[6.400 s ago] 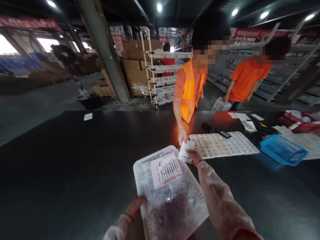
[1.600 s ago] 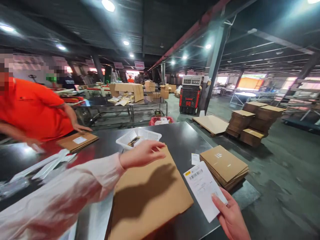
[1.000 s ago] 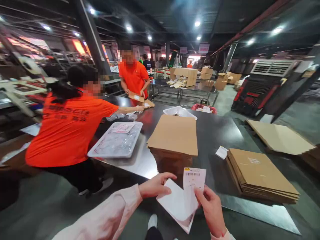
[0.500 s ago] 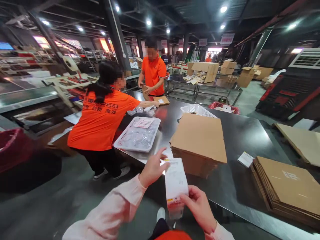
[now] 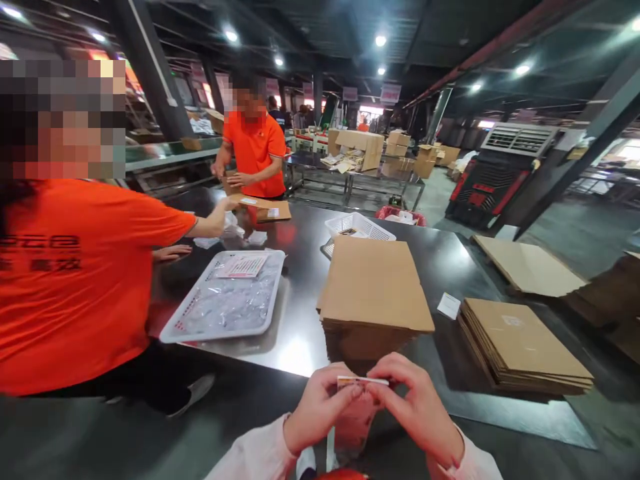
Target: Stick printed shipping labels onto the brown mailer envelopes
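Got a thin white paper slip point(image 5: 362, 381) pinched in both my left hand point(image 5: 319, 405) and right hand point(image 5: 419, 408), fingertips close (edge-on to me), near the flat brown cardboard stack point(image 5: 375, 283).

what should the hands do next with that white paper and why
Probably tilt the white paper so its face turns up: the left hand and right hand both pinch it, and it shows nearly edge-on, so its face can't be read from this view.
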The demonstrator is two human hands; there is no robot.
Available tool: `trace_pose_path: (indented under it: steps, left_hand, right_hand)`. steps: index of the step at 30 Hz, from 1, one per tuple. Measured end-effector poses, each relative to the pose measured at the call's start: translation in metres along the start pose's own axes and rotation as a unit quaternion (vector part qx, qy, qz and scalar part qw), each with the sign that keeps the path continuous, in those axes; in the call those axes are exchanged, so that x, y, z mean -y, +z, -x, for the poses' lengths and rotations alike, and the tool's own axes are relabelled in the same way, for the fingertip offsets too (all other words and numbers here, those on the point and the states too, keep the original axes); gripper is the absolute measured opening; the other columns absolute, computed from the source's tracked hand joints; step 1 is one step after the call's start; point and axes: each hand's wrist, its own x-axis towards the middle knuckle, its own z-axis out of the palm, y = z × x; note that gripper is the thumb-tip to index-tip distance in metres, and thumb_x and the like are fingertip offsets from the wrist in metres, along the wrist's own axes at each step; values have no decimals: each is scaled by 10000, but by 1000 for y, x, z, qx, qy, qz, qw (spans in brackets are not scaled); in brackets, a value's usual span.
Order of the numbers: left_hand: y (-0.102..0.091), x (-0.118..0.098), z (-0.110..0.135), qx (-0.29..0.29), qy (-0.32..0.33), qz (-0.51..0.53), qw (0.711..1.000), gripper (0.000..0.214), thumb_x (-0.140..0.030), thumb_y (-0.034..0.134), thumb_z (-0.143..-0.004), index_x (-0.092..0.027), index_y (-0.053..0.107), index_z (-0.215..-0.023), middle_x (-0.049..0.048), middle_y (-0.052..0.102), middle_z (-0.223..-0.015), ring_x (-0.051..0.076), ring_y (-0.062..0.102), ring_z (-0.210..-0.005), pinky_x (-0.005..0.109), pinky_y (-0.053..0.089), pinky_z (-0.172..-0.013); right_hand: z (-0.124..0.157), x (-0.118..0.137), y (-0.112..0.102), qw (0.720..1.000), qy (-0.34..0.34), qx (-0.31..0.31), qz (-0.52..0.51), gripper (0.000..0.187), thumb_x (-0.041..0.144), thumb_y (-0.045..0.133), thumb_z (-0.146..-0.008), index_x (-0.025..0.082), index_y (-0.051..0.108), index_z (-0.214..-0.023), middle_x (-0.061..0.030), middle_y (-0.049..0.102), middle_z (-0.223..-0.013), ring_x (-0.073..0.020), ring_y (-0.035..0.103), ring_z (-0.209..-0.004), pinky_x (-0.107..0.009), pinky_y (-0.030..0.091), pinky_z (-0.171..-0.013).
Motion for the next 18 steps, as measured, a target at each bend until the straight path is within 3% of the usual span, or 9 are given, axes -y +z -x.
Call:
trace_pose_path:
  steps: [3,8,11,16,18]
  left_hand:
    - [8,-5,-4,8,-23,30,999,378,-527,652,-776,-151,683,-800,44,648,-763,164,576,-713,277,446,-679]
    - [39,-2,-11,-35,-69,86,993,426,-565,688,-716,-158,584,-642,-5,577,-596,129,511,-580,248,421,-569]
    - [55,-8,-13,-65,-68,104,990,421,-560,713,-691,-148,624,-701,18,626,-665,147,550,-640,257,454,-615]
    - [65,-28,-20,-193,-66,91,975,429,-561,718,-691,-146,615,-714,5,595,-646,125,505,-598,240,427,-569]
    - [62,-33,-27,-168,-78,135,973,470,-531,806,-588,-134,647,-783,16,623,-692,136,535,-634,249,441,-606]
  right_hand:
    - [5,3,-9,1000,13,13,13,216,373,635,-822,218,760,-737,-39,686,-682,-151,611,-631,-233,454,-559]
    - [12,-3,-27,998,7,2,61,156,330,656,-801,235,777,-831,-38,739,-753,-165,658,-668,-238,477,-603]
    - [10,-2,-41,998,-15,-4,68,184,311,609,-832,242,777,-797,-32,745,-744,-166,669,-672,-238,489,-618]
    - [-15,11,-56,998,-34,-1,61,169,300,609,-806,224,758,-785,-12,746,-730,-140,649,-609,-222,482,-573]
    - [-37,12,-61,998,-30,21,48,160,323,642,-773,210,745,-728,-12,734,-693,-144,646,-611,-228,487,-579]
